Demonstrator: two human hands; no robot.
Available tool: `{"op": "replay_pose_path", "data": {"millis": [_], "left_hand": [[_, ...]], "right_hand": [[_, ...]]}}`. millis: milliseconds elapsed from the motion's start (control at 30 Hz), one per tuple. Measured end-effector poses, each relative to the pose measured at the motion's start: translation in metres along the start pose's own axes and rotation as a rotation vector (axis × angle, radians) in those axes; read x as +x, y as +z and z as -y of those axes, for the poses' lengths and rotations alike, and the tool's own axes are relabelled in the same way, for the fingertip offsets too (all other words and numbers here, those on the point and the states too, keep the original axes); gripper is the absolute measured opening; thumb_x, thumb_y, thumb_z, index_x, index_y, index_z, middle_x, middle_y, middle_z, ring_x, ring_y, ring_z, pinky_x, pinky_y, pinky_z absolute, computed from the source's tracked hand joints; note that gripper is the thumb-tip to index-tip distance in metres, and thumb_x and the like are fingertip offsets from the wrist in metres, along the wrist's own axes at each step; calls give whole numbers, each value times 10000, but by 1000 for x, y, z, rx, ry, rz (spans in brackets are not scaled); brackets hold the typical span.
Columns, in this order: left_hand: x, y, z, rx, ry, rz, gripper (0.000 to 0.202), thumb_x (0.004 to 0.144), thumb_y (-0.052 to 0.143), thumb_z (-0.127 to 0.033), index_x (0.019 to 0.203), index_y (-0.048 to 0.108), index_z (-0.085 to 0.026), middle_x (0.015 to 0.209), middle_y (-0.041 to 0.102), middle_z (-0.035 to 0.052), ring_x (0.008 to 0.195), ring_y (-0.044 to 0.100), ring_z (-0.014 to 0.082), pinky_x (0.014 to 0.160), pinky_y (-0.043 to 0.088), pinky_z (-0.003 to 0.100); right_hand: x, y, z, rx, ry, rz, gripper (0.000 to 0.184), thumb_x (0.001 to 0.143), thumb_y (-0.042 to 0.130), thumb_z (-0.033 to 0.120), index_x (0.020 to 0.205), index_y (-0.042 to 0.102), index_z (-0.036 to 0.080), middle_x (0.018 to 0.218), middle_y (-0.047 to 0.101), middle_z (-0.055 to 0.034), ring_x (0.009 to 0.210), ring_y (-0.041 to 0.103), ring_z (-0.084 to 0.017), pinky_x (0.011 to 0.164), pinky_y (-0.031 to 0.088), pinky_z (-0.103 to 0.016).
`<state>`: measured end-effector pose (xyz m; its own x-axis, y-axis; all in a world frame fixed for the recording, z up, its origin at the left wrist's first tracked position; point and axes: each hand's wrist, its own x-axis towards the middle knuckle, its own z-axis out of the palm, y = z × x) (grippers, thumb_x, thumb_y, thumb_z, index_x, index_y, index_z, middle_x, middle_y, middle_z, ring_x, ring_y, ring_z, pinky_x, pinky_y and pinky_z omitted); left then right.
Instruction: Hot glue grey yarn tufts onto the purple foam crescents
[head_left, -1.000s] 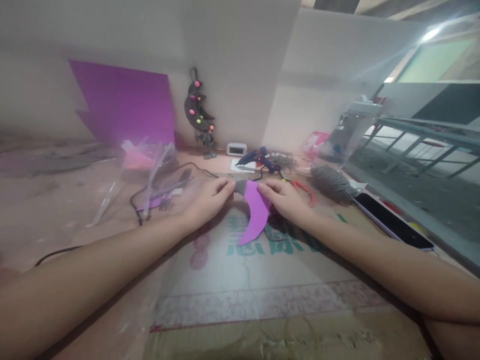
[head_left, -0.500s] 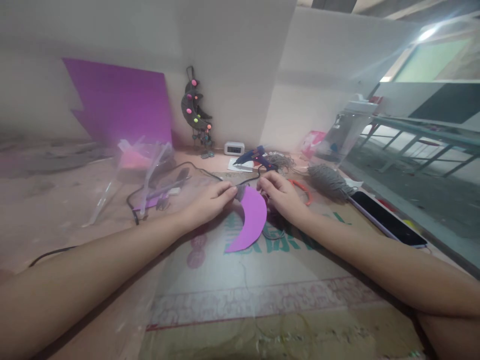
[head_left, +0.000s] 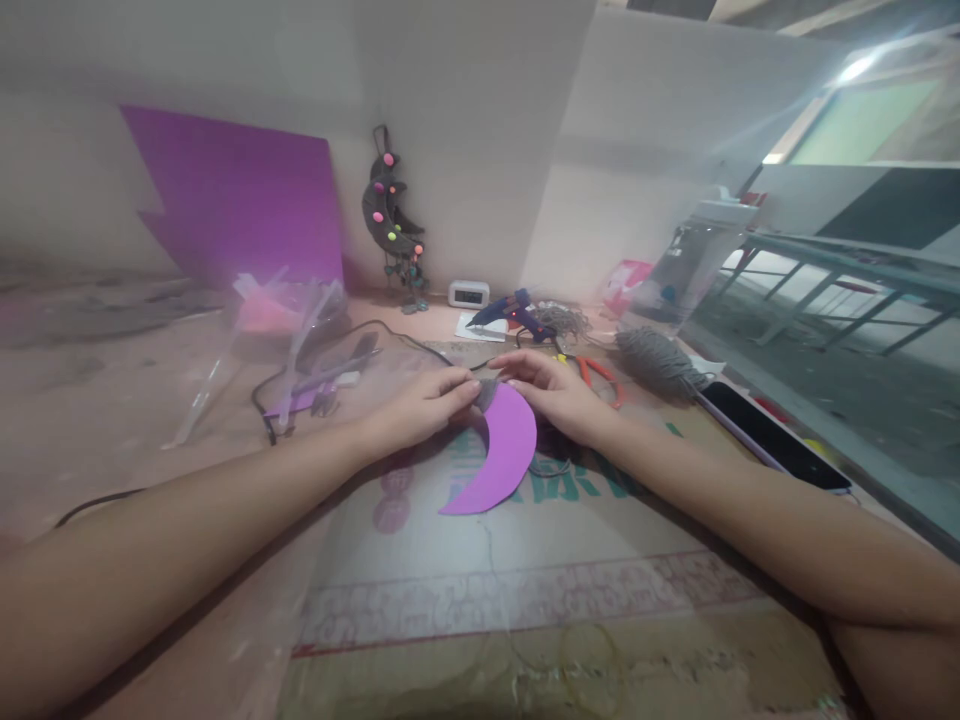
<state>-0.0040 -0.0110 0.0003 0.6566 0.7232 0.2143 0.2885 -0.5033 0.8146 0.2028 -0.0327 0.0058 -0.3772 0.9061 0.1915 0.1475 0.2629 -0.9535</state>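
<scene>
A purple crescent moon cutout (head_left: 510, 450) hangs between my hands, its upper tip wrapped in grey yarn (head_left: 488, 391). My left hand (head_left: 439, 400) pinches that wrapped tip between thumb and fingers. At the upper right edge of the crescent, my right hand (head_left: 547, 390) is closed with its thumb against the purple piece, its fingers curved over the top behind it. A loose grey strand (head_left: 551, 468) lies under the right hand. On the table to the right sits the ball of grey yarn (head_left: 660, 360).
Behind my hands lie a blue glue gun (head_left: 514, 315), a small digital clock (head_left: 469, 294) and orange-handled scissors (head_left: 600, 380). A phone (head_left: 776, 437) rests at right. A decorated grey moon (head_left: 390, 215) and purple sheets (head_left: 247, 200) stand against the wall. Cardboard (head_left: 420, 560) covers the tabletop.
My right hand has moved left, its fingers now over the top of the crescent. The crescent has turned slightly, its lower tip shifting left and down. My left hand keeps its pinch.
</scene>
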Motion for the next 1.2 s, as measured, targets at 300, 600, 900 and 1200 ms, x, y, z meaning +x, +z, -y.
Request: {"op": "replay_pose_path", "data": {"millis": [300, 600, 900, 1200], "left_hand": [[0, -1, -1, 30, -15, 11, 377, 916, 375, -440, 673, 475, -170, 592, 490, -19, 540, 454, 104, 500, 356, 223], [0, -1, -2, 94, 68, 44, 368, 921, 375, -417, 677, 493, -168, 638, 518, -14, 615, 480, 120, 592, 371, 243], [0, 0, -2, 83, 88, 51, 354, 926, 384, -390, 680, 502, -165, 638, 525, -18, 613, 484, 115, 591, 368, 236], [1, -1, -4, 93, -5, -238, 339, 932, 387, -345, 660, 481, -166, 594, 484, -31, 570, 445, 107, 557, 335, 227]], "right_hand": [[2, 0, -2, -134, 59, -107, 238, 782, 628, 400, 824, 591, 169, 732, 599, 13, 625, 542, -106, 569, 442, -233], [3, 0, -1, -180, 46, -121, 226, 786, 619, 389, 802, 587, 167, 710, 569, 22, 619, 515, -102, 551, 407, -225], [3, 1, -1, -256, 20, -128, 188, 808, 590, 352, 810, 608, 165, 747, 609, 2, 663, 548, -121, 620, 442, -258], [1, -1, 0, -223, -46, -336, 226, 905, 460, 371, 965, 594, 199, 852, 626, -21, 683, 572, -131, 594, 448, -250]]}}
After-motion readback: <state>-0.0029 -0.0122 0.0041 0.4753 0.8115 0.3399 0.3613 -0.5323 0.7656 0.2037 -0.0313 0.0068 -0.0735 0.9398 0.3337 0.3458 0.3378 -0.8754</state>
